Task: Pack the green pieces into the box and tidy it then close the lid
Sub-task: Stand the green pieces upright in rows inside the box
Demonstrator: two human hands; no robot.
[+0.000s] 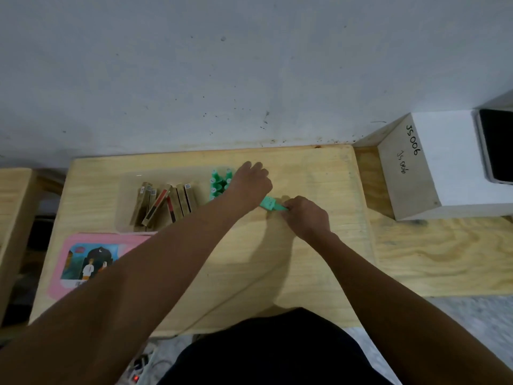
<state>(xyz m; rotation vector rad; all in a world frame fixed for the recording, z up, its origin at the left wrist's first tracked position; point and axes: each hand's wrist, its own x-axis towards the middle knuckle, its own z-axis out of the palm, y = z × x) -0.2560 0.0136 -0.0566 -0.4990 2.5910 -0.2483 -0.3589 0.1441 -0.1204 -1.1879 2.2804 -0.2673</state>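
Packing: right hand (305, 218) pinches flat green plastic piece (270, 204) on wooden tabletop (311, 276); left hand (251, 184) reaches into clear plastic box (125, 190), grip unclear. Next: lift piece into box.

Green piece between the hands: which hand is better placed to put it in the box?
The right hand, probably: it grips the loose green piece just beside the clear box. The left hand is over the packed green pieces.
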